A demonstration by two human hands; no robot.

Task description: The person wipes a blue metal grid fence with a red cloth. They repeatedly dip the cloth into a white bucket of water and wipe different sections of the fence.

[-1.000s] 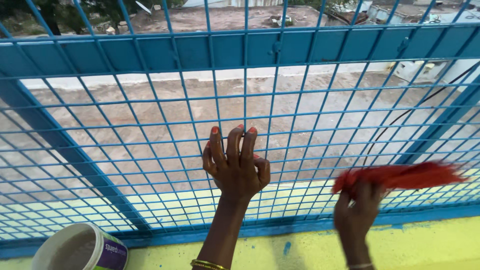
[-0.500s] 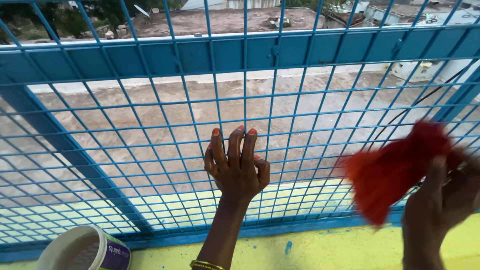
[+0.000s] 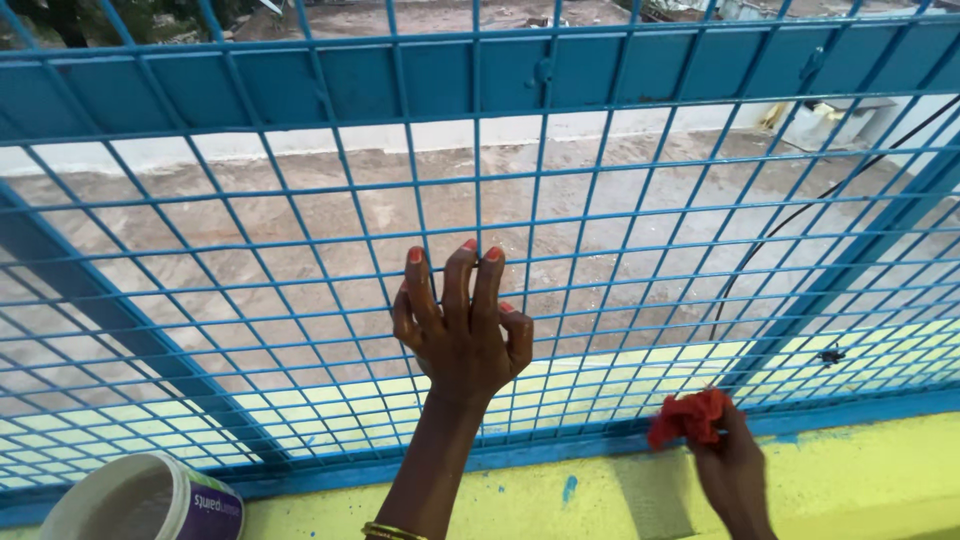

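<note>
1. Fingers of the left hand (image 3: 460, 330) are spread and pressed flat against the blue wire grille (image 3: 300, 250), with the fingertips hooked lightly over a wire; the hand grasps nothing else, and the pose looks like a brace that steadies the person leaning toward the mesh.
2. Lower right, the right hand (image 3: 735, 470) is closed around a bunched red cloth (image 3: 688, 418), which it presses against the grille's bottom blue frame bar (image 3: 560, 450), just where the bar meets the ledge. Bunching the cloth gives a firm pad to push into that corner.
3. A gold bangle (image 3: 392, 532) sits on the left wrist at the picture's lower edge.
4. Beneath both hands runs the yellow ledge (image 3: 860, 470), flecked with blue paint spots near the bar, which probably explains why the cloth is there.
5. At the lower left an open white tub (image 3: 140, 500) with a purple label leans by the ledge, within reach of the left arm but well apart from the cloth.
6. Beyond the mesh lie a bare concrete roof (image 3: 600, 200) and a black cable (image 3: 780, 235).
</note>
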